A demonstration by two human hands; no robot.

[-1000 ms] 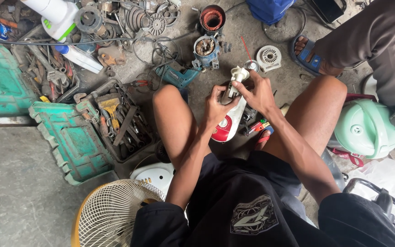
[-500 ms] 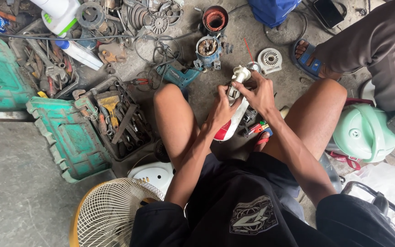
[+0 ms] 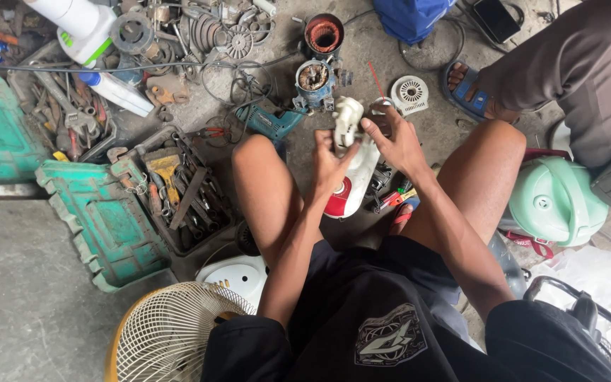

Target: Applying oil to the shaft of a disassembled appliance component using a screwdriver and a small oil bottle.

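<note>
Head view, looking down between bent knees onto a grey concrete floor point(image 3: 30, 283) strewn with fan parts. Largest first: round cream wire fan guard point(image 3: 171, 332) at the bottom edge, apart from any motor; open green metal toolbox point(image 3: 100, 219) to the left, its tray of wrenches and screwdrivers point(image 3: 185, 191) beside it; mint-green domed plastic housing point(image 3: 553, 201) at the right, by another person's sandalled foot point(image 3: 472, 92). Next, white-and-red plastic fan body point(image 3: 351, 187) lying on the floor between the legs, shell opened. Beyond it, two bare motor stators with copper windings point(image 3: 319, 53) and a small white vented round cover point(image 3: 411, 92), all loose. Smallest: cream plastic switch-like part point(image 3: 348, 124), lifted just above the fan body. Left hand point(image 3: 330, 163) curled shut around its lower end; right hand point(image 3: 394, 141) pinching its upper side, fingers partly spread. By the look of things, well into stripping-down: body opened, motors out, small part under work; nothing rejoined yet.
</note>
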